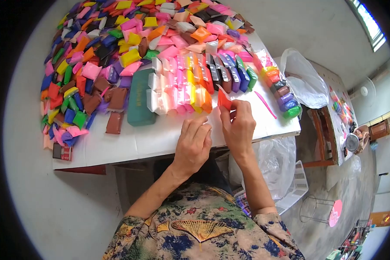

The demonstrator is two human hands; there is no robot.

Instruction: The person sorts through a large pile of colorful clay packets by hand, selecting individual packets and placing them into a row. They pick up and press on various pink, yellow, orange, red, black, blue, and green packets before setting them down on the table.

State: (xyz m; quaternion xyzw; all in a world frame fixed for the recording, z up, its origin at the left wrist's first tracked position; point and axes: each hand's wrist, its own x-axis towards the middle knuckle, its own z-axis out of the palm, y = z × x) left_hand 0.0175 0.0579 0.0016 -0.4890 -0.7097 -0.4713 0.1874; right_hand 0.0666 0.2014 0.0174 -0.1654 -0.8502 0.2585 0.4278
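My right hand [239, 125] pinches a small red-orange packet [223, 99] between thumb and fingers, just in front of the packet rows. To its left, my left hand [192, 145] hovers at the table's front edge with fingers curled in; nothing shows in them. Beyond the hands stand rows of small wrapped packets sorted by colour, among them pink packets [174, 99], orange packets [202, 97], blue packets [242, 79] and a green packet [251, 79]. A dark green box [141, 97] lies along the left end of the rows.
A large heap of mixed coloured packets [91, 69] covers the table's [130, 143] back and left. At right lie a pink stick tool [265, 105] and a clear sleeve of coloured packets [280, 86]. Clear plastic bags [305, 82] and a white basket [295, 186] are beyond the edge.
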